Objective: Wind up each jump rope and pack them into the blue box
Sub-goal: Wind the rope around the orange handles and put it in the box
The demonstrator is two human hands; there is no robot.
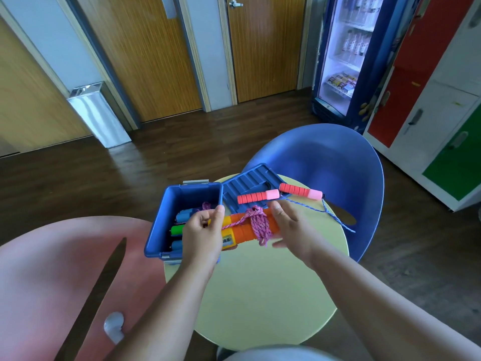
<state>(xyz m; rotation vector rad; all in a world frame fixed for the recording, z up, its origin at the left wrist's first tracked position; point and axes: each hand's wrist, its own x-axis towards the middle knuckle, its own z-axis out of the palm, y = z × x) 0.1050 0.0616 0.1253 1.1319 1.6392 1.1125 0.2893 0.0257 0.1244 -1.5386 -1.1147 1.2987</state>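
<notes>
- Orange jump rope [242, 231], handles side by side and bound with its pink cord [258, 222], is held level just above the counter [260, 295], right beside the blue box [160, 225].
- Left hand [201, 231] has its grip curled round the yellow end of the handles, nearest the box.
- Right hand [289, 227] is at the opposite end with fingers spread and mostly straight. It is blurred, so it may be only brushing the handles.
- Packed ropes [179, 229] with blue and green handles lie inside the open box.
- Red jump rope [257, 198] rests unwound across the lid [247, 179], with its blue cord [335, 217] trailing over the counter edge towards the blue chair [325, 157].
</notes>
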